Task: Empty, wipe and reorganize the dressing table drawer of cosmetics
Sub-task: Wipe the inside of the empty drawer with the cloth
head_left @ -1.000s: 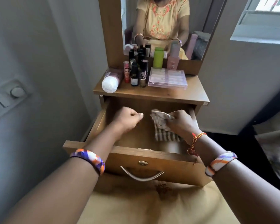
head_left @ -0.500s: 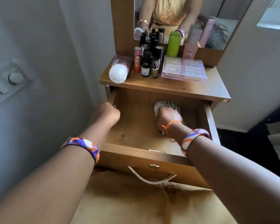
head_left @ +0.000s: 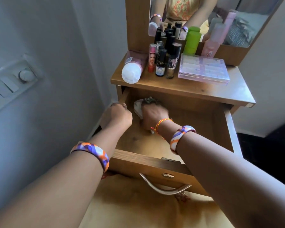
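My left hand (head_left: 117, 116) curls over the left side wall of the drawer (head_left: 228, 127), gripping its edge. Just beside it, my right hand (head_left: 152, 116) holds the cloth (head_left: 139, 106) bunched under its fingers, against the drawer floor in the back-left corner. Bare wood runs rightward to the far wall. Above, the cosmetics (head_left: 164, 61) crowd the tabletop's (head_left: 220, 91) left and middle.
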Demonstrator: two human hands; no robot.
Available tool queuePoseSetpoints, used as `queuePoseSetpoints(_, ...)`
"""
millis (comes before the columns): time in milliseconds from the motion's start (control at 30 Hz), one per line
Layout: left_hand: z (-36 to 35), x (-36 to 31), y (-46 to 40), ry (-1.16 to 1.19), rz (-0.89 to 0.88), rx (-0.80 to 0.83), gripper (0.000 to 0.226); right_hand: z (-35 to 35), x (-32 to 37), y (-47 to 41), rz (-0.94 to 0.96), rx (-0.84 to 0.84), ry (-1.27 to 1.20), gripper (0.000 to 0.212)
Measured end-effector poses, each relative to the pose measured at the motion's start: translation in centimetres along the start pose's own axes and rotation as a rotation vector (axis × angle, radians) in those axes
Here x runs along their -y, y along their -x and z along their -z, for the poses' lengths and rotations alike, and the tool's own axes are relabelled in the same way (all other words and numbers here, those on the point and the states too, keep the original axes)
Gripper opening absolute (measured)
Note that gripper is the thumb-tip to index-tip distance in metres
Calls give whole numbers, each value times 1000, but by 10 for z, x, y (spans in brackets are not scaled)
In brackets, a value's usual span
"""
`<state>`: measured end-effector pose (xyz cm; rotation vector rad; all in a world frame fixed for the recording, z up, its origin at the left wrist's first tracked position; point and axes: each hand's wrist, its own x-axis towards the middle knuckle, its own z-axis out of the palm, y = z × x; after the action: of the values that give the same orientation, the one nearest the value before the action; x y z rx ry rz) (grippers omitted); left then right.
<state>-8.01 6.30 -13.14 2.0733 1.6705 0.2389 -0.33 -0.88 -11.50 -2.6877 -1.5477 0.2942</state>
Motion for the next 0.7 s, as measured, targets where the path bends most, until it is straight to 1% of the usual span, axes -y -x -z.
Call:
queuePoseSetpoints(100,1,2,-1,2,-20,4,48,7,7,2,144,42,51,29)
queuePoseSetpoints(167,0,3,-3,6,-25,2,47,10,4,5,210,103,89,29)
queuePoseSetpoints(200,-1,3,-4,10,-24,2,47,11,2,10,251,153,99,34)
queuePoseSetpoints(300,-3,4,-5,13,-24,5,44,8,-7,24,391,252,114,56)
queuePoseSetpoints(333,-3,4,-5,18,-24,6,45,12,-8,29,388,256,109,61)
queuePoseSetpoints(367,-2,4,-5,23,-24,6,45,1,-15,21,345,226,74,63)
queuePoseSetpoints(433,-1,4,-4,24,-27,6,46,-7,-20,7,185,129,25,53)
queuePoseSetpoints(467,-1,4,-4,23,-28,5,46,-11,-19,0,93,117,14,47)
queuePoseSetpoints(500,-1,4,-3,21,-26,5,47,-14,-18,-7,36,105,-28,46)
queuePoseSetpoints(600,0,5,-2,24,-30,4,48,-6,1,-8,27,127,-52,45)
queuePoseSetpoints(667,-1,5,-3,35,-30,5,48,1,8,-4,81,131,-7,42)
queuePoseSetpoints(700,-2,6,-5,45,-30,6,48,2,5,0,114,136,19,45)
